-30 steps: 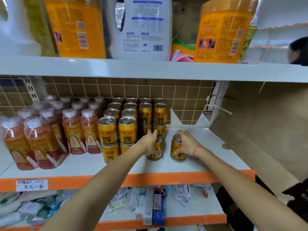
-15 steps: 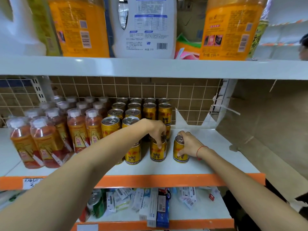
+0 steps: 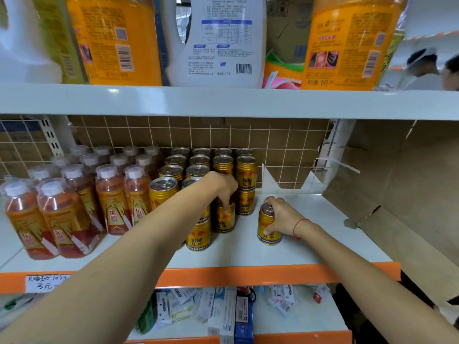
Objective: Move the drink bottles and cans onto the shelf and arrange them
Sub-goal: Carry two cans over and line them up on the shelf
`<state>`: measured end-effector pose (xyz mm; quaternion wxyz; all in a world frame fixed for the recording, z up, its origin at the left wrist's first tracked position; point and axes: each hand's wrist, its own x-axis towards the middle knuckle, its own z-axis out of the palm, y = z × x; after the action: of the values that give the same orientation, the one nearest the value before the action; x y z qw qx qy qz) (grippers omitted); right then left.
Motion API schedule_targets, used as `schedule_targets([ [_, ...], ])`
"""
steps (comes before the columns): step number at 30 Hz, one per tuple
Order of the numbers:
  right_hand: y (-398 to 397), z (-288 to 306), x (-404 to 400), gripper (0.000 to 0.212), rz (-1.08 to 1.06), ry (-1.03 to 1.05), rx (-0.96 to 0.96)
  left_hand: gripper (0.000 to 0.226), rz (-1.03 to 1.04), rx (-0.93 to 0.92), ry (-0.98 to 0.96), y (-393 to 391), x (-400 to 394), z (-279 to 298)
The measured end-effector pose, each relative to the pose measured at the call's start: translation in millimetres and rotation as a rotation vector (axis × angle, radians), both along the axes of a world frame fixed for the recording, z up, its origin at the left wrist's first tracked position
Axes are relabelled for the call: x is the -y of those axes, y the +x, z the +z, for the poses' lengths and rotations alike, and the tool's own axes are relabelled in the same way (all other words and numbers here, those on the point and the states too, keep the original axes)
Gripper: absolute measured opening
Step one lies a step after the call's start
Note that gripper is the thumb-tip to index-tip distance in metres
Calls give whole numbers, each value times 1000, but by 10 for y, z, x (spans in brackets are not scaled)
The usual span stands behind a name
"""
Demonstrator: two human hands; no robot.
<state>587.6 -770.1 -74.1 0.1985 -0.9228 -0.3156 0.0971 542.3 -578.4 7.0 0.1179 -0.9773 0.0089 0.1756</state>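
Observation:
Gold drink cans (image 3: pixel 246 173) stand stacked in rows at the middle of the white shelf (image 3: pixel 323 247) with the orange front edge. My left hand (image 3: pixel 223 187) grips the top of one gold can (image 3: pixel 224 220) standing on the shelf, close against the front of the stack. My right hand (image 3: pixel 282 216) holds another gold can (image 3: pixel 267 230) upright on the shelf, apart to the right of the stack. Orange drink bottles (image 3: pixel 111 199) with white caps fill the shelf's left side.
Large detergent jugs (image 3: pixel 218 40) stand on the shelf above. A wire grid (image 3: pixel 273 145) backs the shelf and cardboard (image 3: pixel 397 182) closes its right side. Small boxed goods (image 3: pixel 223 311) lie on the shelf below. People (image 3: pixel 422 68) stand far right.
My left hand has pushed its can back and left against the stack. My right hand has stayed on its can, which now stands farther from the left one.

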Motion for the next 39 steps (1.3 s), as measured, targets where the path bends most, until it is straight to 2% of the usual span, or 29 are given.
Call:
schedule_targets([
  [4,15,-16,-35,86,-14,-4,15,64,-1,7,6,27,-13,-3],
  [10,36,-12,-175,86,-20,33,9,55,-9,34,-7,29,9,16],
  [25,30,-31,-508,89,26,99,-26,61,-29,16,-2,97,-78,11],
  [30,104,89,-488,92,73,105,-135,63,5,9,-14,96,-68,9],
  [35,167,220,-434,75,35,149,-256,57,31,7,-40,99,-46,39],
  [39,145,215,-476,54,30,184,-196,55,33,-8,-13,89,-37,41],
])
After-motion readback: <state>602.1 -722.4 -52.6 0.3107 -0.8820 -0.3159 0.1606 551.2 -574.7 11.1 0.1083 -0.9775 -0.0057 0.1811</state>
